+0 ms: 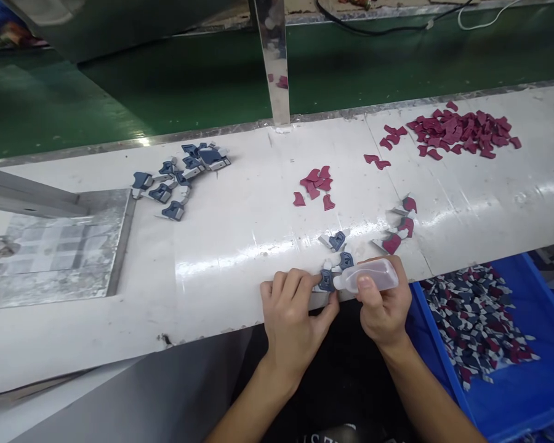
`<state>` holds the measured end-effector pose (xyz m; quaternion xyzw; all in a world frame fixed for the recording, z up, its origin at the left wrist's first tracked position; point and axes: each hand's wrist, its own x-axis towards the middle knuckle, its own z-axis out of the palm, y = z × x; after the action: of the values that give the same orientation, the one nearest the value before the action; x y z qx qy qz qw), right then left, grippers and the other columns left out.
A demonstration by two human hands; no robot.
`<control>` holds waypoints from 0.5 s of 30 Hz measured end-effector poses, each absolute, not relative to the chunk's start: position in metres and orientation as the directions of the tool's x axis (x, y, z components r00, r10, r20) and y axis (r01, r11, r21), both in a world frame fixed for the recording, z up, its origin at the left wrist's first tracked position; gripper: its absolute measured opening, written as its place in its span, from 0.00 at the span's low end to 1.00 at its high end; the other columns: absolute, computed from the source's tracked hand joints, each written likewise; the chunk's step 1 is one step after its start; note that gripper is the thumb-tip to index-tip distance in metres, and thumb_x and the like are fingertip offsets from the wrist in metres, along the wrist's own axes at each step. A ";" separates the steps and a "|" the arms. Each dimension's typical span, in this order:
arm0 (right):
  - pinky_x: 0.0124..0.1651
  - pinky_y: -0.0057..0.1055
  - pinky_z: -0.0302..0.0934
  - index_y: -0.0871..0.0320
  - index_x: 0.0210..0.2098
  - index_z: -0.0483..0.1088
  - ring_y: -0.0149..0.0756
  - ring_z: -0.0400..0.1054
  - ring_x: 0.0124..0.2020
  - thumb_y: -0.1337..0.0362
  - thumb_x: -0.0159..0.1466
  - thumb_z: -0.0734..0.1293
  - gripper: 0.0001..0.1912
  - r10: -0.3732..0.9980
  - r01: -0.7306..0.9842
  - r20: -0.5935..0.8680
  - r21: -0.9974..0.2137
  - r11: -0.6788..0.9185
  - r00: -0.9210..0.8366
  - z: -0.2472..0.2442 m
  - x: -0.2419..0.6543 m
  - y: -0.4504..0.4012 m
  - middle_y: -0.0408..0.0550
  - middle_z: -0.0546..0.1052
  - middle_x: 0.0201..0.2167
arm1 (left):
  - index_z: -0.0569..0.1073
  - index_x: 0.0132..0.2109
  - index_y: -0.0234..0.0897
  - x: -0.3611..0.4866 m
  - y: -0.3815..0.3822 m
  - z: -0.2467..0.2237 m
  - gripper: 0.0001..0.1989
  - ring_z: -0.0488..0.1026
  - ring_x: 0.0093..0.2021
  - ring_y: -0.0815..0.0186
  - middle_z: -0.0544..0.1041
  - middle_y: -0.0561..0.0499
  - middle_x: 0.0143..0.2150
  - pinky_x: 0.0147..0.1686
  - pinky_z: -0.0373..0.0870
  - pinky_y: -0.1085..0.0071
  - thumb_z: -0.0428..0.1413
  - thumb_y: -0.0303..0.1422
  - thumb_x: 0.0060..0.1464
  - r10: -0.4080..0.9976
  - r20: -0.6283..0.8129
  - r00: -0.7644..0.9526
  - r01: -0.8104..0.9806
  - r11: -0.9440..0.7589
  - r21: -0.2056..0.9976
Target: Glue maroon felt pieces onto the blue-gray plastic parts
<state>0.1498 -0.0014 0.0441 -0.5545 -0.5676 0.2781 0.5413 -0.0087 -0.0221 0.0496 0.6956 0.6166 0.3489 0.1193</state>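
My left hand (292, 307) pinches a small blue and grey piece (325, 280) at the near edge of the white table (240, 234). My right hand (382, 304) grips a small clear squeeze bottle (369, 275), held sideways with its tip touching that piece. Two more blue pieces (338, 241) lie just beyond it. A few maroon and grey pieces (399, 229) rest to the right of them.
A group of blue and grey pieces (180, 178) lies at the far left, a small cluster of maroon pieces (316, 184) in the middle, a big maroon pile (461, 132) at the far right. A blue bin (508, 394) with mixed pieces stands lower right. A metal plate (60, 246) sits left, a metal post (274, 61) behind.
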 end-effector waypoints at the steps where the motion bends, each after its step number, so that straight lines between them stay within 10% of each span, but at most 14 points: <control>1: 0.24 0.28 0.61 0.55 0.41 0.73 0.31 0.67 0.22 0.58 0.73 0.70 0.07 0.932 0.340 0.308 -0.911 0.231 0.192 0.046 0.151 -0.002 0.39 0.76 0.29 | 0.78 0.46 0.40 -0.009 -0.022 0.050 0.06 0.71 0.39 0.62 0.80 0.55 0.38 0.41 0.58 0.61 0.67 0.32 0.64 0.941 0.338 -0.004 0.774 -0.211 0.597; 15: 0.27 0.29 0.59 0.54 0.38 0.68 0.31 0.65 0.24 0.58 0.73 0.70 0.10 0.897 0.496 0.372 -0.841 0.218 0.236 0.056 0.160 0.001 0.37 0.71 0.27 | 0.78 0.45 0.39 -0.007 -0.021 0.048 0.07 0.71 0.39 0.63 0.80 0.55 0.38 0.42 0.58 0.62 0.68 0.32 0.63 0.935 0.354 -0.011 0.780 -0.214 0.589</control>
<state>0.1604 0.0014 0.0555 -0.5940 -0.5863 0.1950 0.5152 -0.0070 -0.0210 0.0484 0.6946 0.6172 0.3528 0.1102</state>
